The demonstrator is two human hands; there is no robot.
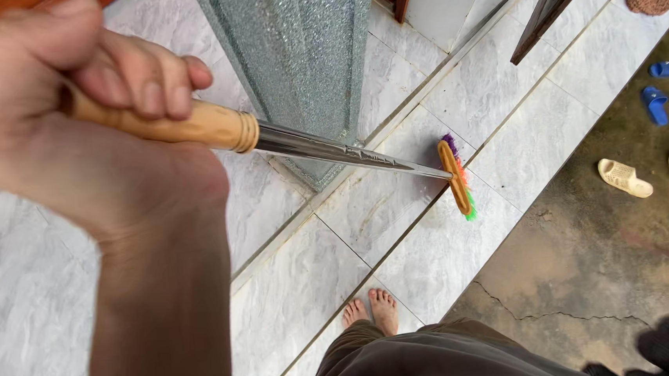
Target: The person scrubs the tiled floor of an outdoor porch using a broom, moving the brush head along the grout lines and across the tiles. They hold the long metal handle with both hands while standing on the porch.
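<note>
Left hand [70, 112] wraps tight around the long broom [324, 151] with wooden grip and metal shaft. Its multicoloured brush head sits on pale tiles just beside the grey-green speckled pillar [302, 57]. Judgement: keep bristles flat, stroke away from the pillar. Right hand unseen.

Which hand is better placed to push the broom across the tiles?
Left, probably. The left hand grips the broom by its wooden handle, with the head down on the tiles. The right hand is out of view.
</note>
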